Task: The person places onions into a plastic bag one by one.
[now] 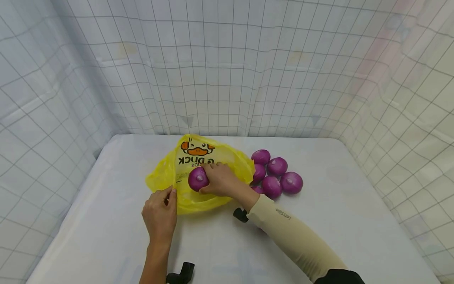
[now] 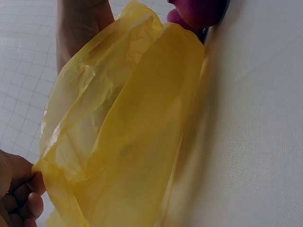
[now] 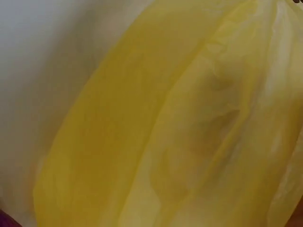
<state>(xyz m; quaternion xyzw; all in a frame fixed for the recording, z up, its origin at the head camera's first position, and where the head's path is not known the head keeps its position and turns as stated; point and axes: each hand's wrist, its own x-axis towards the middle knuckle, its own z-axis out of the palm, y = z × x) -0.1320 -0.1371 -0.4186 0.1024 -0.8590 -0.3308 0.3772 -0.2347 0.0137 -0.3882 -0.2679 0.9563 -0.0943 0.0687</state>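
Note:
A yellow plastic bag (image 1: 205, 205) with a cartoon duck print lies on the white table, its mouth spread. At its near left edge my left hand (image 1: 159, 213) pinches the film between thumb and fingers; the left wrist view shows that left hand (image 2: 19, 189) on the bag rim. My right hand (image 1: 223, 180) grips a peeled purple onion (image 1: 198, 179) within the bag's opening. Whether that onion touches the bag's inside, I cannot tell. Yellow film (image 3: 156, 118) fills most of the right wrist view, hiding the right hand's fingers and the onion there.
Several more purple onions (image 1: 291, 183) sit clustered on the table just right of the bag, some partly hidden behind it. White grid-patterned curtains (image 1: 227, 79) surround the white table (image 1: 337, 221) at the back and sides. Black wrist-camera parts (image 1: 182, 272) show near the forearms.

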